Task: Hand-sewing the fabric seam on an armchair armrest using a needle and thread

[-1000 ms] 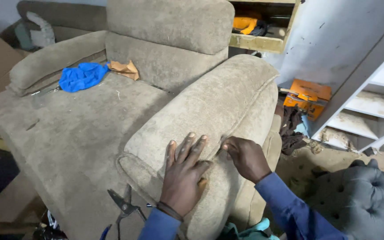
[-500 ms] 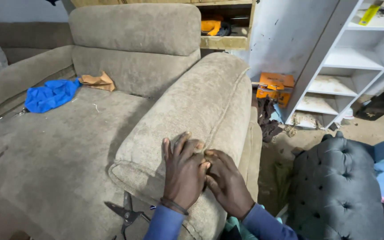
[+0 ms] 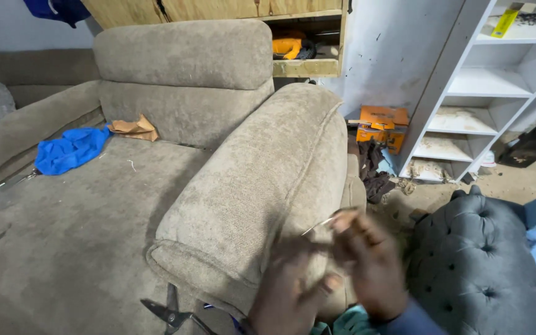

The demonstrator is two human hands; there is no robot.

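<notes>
While both hands blur over the beige chenille sofa armrest [image 3: 262, 186], the right hand [image 3: 370, 263] is pinching a thin pale strand [image 3: 319, 226], apparently mid-stitch; the left hand [image 3: 290, 291] is resting loosely curled, empty, just beside it. Black scissors [image 3: 172, 310] are lying below-left; pulling taut seems next

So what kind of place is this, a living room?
More likely an upholstery workshop: a beige fabric armchair being worked on, black scissors on its seat, bare white shelving and a dusty floor.
</notes>
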